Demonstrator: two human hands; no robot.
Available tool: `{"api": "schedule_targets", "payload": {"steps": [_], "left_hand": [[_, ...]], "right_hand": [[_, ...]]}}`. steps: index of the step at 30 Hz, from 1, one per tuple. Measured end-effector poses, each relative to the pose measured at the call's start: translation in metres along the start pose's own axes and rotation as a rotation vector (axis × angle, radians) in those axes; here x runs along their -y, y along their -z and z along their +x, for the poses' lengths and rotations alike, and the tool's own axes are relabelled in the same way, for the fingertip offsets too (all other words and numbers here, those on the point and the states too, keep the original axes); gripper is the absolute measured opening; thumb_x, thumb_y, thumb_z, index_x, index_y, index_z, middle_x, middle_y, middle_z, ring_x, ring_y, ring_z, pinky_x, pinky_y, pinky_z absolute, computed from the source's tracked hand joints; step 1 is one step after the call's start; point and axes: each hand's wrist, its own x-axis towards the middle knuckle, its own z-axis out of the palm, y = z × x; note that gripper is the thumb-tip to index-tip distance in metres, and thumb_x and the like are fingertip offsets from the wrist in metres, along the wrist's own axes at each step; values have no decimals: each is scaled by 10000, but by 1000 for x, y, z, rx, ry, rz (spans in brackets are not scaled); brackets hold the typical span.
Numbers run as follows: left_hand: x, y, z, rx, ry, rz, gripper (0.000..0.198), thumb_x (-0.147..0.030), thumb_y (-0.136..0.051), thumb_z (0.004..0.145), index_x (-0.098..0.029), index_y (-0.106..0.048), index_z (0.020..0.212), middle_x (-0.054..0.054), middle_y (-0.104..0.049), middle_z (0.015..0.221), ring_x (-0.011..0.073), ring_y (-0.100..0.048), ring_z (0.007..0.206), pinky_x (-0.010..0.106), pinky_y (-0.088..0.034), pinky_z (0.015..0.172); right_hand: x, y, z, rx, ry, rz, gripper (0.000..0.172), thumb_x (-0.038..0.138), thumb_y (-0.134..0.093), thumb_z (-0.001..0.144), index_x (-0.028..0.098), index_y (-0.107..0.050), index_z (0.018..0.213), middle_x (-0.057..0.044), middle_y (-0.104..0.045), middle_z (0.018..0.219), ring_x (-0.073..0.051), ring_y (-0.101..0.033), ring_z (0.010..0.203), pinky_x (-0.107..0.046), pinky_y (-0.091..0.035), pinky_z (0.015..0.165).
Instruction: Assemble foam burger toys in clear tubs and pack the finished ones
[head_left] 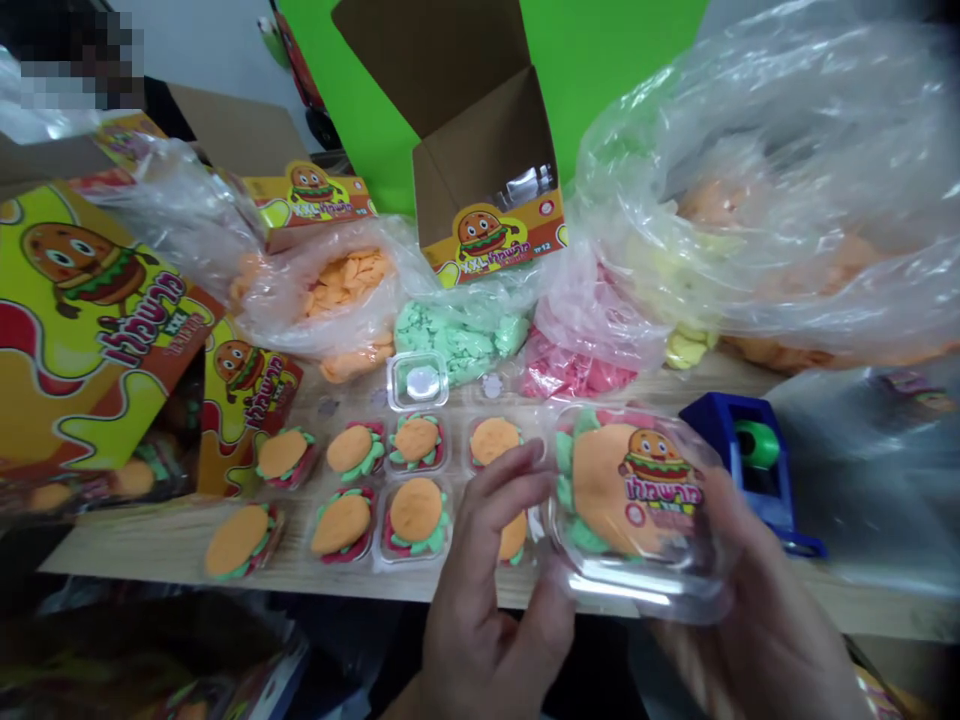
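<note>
My hands hold a clear plastic tub [637,510] up over the table's front edge. Inside it sits a burger-shaped piece of orange, green and pink soft clay, with a cartoon burger label on the lid. My left hand [487,560] grips the tub's left side, and my right hand [765,610] cups its right side from below. Just beyond them, several similar burger tubs [416,515] stand in rows on the wooden table [165,540]. A small lidded tub with a white disc [418,381] stands behind the rows.
Plastic bags of orange [345,285], green [457,340], pink [570,368] and yellow [686,347] clay lie along the back. A blue tape dispenser [752,460] stands at right. Printed burger cartons [90,320] crowd the left, and an open carton [484,170] stands behind.
</note>
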Motion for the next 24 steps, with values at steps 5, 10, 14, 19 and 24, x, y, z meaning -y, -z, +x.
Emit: {"api": "schedule_targets", "payload": {"steps": [5, 10, 14, 19, 24], "left_hand": [[-5, 7, 5, -31, -12, 59, 306, -163, -510, 819, -352, -576, 1050, -13, -480, 1229, 195, -442, 1167, 353, -430, 953], [-6, 6, 8, -120, 148, -206, 189, -196, -520, 825, -333, -637, 882, -29, -555, 1099, 159, -501, 1092, 306, -454, 925], [-6, 9, 12, -89, 263, -545, 249, -182, -439, 843, -292, -661, 853, 2, -617, 1027, 181, -544, 1051, 337, -481, 896], [-9, 12, 14, -75, 335, -636, 214, -276, -471, 833, -254, -669, 756, 17, -638, 918, 193, -574, 976, 326, -498, 859], [-10, 11, 13, -83, 396, -632, 138, -281, -567, 801, -321, -640, 910, -15, -646, 903, 136, -600, 883, 227, -505, 775]], "right_hand": [[-2, 1, -4, 28, -37, -21, 320, 443, -415, 854, 345, -599, 1096, -36, -673, 1053, -247, -560, 1076, -440, -437, 931], [-8, 3, -7, -17, -33, -16, 411, 386, -445, 856, 370, -425, 1266, -2, -520, 1285, -261, -507, 1140, -439, -474, 898], [-11, 4, -6, -61, -6, -47, 471, 340, -491, 843, 376, -376, 1298, 13, -441, 1353, -266, -420, 1219, -432, -492, 886], [-15, 8, -7, -61, 120, -80, 470, 319, -539, 827, 426, -403, 1264, 44, -502, 1301, -233, -403, 1235, -395, -477, 921], [-17, -4, -17, -130, 155, -111, 387, 327, -528, 839, 470, -468, 1193, 113, -439, 1341, -196, -371, 1255, -340, -406, 1000]]}}
